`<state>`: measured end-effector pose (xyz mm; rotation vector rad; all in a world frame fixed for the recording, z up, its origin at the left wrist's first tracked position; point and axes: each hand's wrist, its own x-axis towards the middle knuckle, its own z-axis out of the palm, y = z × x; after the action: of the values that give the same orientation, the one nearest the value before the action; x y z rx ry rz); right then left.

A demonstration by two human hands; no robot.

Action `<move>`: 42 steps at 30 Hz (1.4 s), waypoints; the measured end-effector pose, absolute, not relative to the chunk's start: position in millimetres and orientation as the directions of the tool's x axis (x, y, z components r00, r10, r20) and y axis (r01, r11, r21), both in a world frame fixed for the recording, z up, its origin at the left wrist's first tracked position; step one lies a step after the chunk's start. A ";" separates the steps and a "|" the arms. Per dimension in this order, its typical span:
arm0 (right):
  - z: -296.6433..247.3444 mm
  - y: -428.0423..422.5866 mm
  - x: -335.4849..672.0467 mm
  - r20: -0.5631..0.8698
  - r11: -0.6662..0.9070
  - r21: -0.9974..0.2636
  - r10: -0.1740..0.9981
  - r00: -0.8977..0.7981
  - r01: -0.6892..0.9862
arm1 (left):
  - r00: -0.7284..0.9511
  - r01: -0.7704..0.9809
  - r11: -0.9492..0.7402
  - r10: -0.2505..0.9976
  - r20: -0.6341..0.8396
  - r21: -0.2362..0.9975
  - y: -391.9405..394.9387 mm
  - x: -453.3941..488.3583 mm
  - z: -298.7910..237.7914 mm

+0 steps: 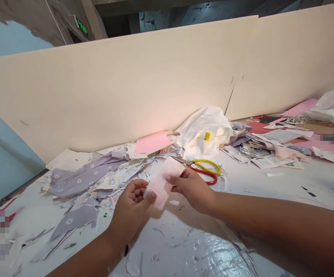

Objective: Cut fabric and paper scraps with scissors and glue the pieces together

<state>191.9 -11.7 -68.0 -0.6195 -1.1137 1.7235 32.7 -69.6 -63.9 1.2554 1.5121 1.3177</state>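
Note:
Both hands hold a small pale pink piece of cloth or paper (163, 184) above the table; its exact material I cannot tell. My left hand (133, 200) pinches the lower left edge, thumb on top. At the upper right edge, my right hand (191, 186) grips it between thumb and fingers. Just behind the right hand lie scissors (204, 168) with one yellow and one red handle, their blades pointing left behind the piece. Lavender cloth with white flowers (83, 177) lies left of my hands.
A cream partition (143, 88) runs along the back. Against it are a pink sheet (153, 142) and a crumpled white bag (204, 130) with a yellow label. Piled scraps (271, 148) lie at the right, and thin offcuts litter the white tabletop (167, 246).

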 end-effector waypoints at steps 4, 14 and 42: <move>-62.4 3.1 200.9 0.039 -0.100 -0.943 0.914 -0.403 -0.317 | -0.322 0.235 -0.050 0.938 0.126 0.971 -61.1 24.1 -63.4; -27.5 41.9 256.1 -0.071 0.464 -0.575 0.792 -0.606 0.674 | -0.262 0.378 0.014 0.961 0.092 0.926 -38.9 -19.5 -69.3; 5.1 58.8 288.5 -0.251 0.191 -0.797 0.758 -0.602 0.573 | -0.108 0.982 0.045 0.930 0.350 0.183 -13.1 -77.8 -58.0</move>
<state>288.5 58.8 5.1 -1.2859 -2.2629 1.3719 -77.8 -13.1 -58.0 2.1825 2.3641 0.6239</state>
